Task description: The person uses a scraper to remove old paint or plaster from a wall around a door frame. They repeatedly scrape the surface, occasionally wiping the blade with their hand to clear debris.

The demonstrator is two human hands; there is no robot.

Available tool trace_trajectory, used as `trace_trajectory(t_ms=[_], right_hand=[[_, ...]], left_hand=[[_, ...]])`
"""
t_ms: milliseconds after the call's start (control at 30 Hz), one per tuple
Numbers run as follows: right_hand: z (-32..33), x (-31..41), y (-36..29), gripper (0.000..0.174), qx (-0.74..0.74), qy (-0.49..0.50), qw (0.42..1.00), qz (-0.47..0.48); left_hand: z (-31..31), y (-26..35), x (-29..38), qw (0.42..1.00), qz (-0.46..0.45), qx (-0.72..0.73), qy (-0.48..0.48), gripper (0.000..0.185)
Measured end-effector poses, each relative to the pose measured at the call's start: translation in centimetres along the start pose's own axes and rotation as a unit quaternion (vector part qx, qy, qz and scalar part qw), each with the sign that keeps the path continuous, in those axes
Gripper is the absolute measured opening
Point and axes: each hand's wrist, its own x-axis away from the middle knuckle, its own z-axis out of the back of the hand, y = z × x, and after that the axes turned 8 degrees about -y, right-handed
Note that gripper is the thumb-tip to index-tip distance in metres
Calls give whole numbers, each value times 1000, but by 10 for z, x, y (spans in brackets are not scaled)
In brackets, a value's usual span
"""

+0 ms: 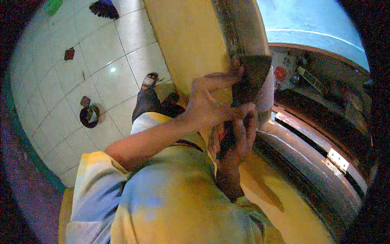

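Both hands are in view in front of my body, beside a wooden frame, and both are blurred. My left hand (210, 97) reaches across from the left, its fingers around a dark, block-like object (252, 77) whose kind I cannot make out. Just below it is my right hand (239, 138), fingers bent and close to the left fingertips. Deep shadow fills the right palm, with a small reddish spot in it; whether something is held there is unclear. The dark object stands out against the post of the wooden frame (243, 27).
A metal hinge (338, 160) sits on the wooden frame at right, beside a recess (320, 73) with cluttered items. A yellow wall (189, 33) stands ahead. On the tiled floor (103, 82) lie a black ring-shaped roll (89, 116), a dark red square item (69, 54) and a dark fringed item (104, 9).
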Motion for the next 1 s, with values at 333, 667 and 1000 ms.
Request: trace_trajectory(t_ms=[333,667,1000], right_hand=[[-27,-11,-2,32,88,51,995,9],[-14,-6,9,32,41,-17,998,-53],[3,-3,12,37,123,44,990,-44]], left_hand=[[1,5,4,993,-21,-118,8,61],[10,-24,3,996,-20,-90,13,64],[-2,-15,3,998,14,-3,54,67]])
